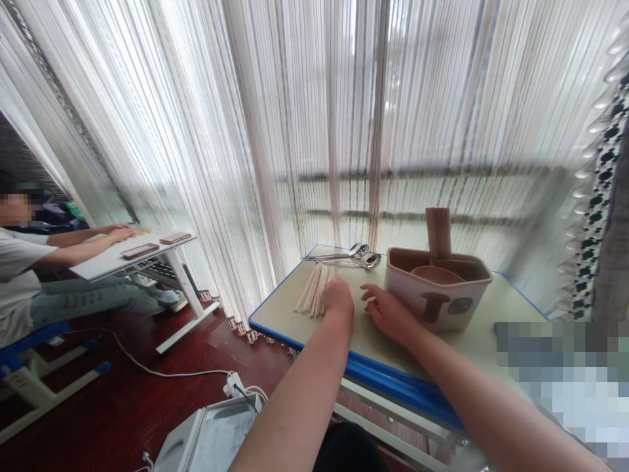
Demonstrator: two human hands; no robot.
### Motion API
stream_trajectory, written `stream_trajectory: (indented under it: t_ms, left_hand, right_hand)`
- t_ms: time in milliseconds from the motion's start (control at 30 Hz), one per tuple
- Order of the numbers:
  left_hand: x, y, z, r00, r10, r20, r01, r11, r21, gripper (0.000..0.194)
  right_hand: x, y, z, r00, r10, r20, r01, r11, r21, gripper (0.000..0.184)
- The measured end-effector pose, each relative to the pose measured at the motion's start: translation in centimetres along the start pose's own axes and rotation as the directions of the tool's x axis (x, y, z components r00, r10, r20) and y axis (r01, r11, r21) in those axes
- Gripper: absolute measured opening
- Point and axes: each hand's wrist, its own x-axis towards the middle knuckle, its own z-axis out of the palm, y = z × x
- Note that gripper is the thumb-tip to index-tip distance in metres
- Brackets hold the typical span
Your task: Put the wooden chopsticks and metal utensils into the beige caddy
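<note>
My left hand point(339, 298) is curled over the right side of a spread of pale wooden chopsticks point(310, 288) lying on the table, its fingertips mostly hidden. Just right of it, my right hand point(386, 309) hovers low over the tabletop, empty, with its fingers apart. Close beside that hand stands a beige and brown utensil holder point(417, 301). A bundle of brown sticks point(438, 233) rises upright from it, and a rounded brown piece point(435, 275) shows inside. Behind the chopsticks lie several metal spoons point(366, 257), one of them slotted.
The table point(275, 321) has a blue edge and stands against a sheer curtain point(314, 131). At left, another person point(19, 275) sits at a white table point(103, 262). A power strip point(234, 385) and a white box point(216, 432) are on the floor.
</note>
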Motion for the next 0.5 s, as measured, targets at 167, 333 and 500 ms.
stream_trajectory:
  t_ms: [167, 333, 500]
  left_hand:
    - [0.0, -0.2, 0.1, 0.995, 0.029, -0.091, -0.033, 0.999, -0.042, 0.03]
    - [-0.1, -0.5, 0.3, 0.974, -0.006, -0.228, -0.069, 0.946, -0.317, 0.026]
    - [-0.1, -0.1, 0.3, 0.883, 0.018, -0.469, -0.329, 0.737, -0.591, 0.024]
  right_hand:
    - [0.0, -0.5, -0.2, 1.0, 0.008, -0.001, -0.008, 1.0, -0.004, 0.041]
    - [0.0, -1.5, -0.4, 0.991, 0.123, -0.045, -0.117, 0.985, 0.125, 0.036]
    - [-0.1, -3.2, -1.5, 0.985, -0.011, -0.17, 0.011, 1.0, 0.003, 0.028]
